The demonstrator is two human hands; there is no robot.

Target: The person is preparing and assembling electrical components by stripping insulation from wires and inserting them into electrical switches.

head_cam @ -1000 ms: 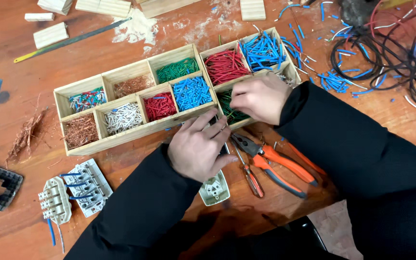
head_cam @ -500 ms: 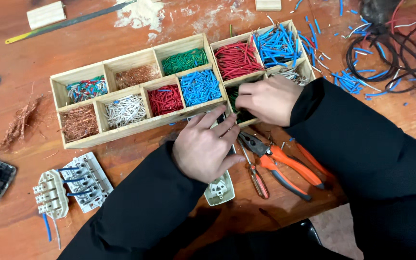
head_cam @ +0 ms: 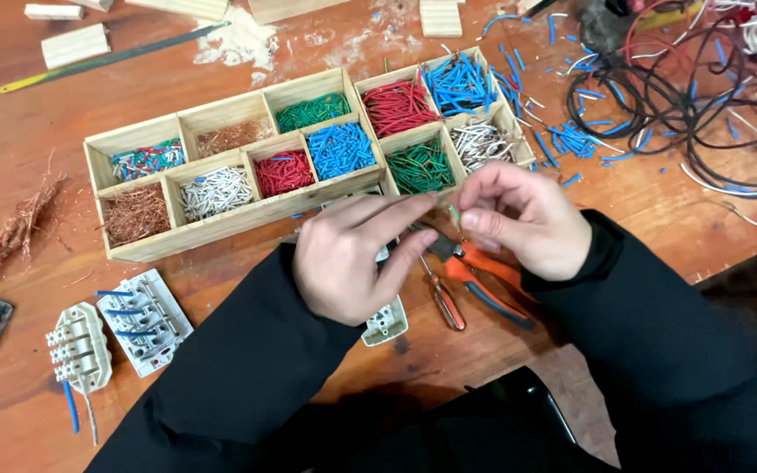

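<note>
Your left hand (head_cam: 348, 263) and right hand (head_cam: 523, 219) meet just in front of the long wooden tray of small compartments (head_cam: 221, 226), which is filled with cut wire pieces sorted by colour. The fingers of both hands are pinched together on a short, thin green wire piece (head_cam: 454, 213), held in the air between the fingertips, above the reddish wooden surface (head_cam: 221, 289). Directly under your hands lie the orange-handled pliers (head_cam: 484, 276) and a small red-handled screwdriver (head_cam: 442, 296), with a white plastic socket part (head_cam: 385, 322) just beside your left wrist. Two white terminal blocks with blue wires (head_cam: 116, 333) sit well apart to the left, and a tangle of dark cables (head_cam: 676, 96) lies at the far right.
</note>
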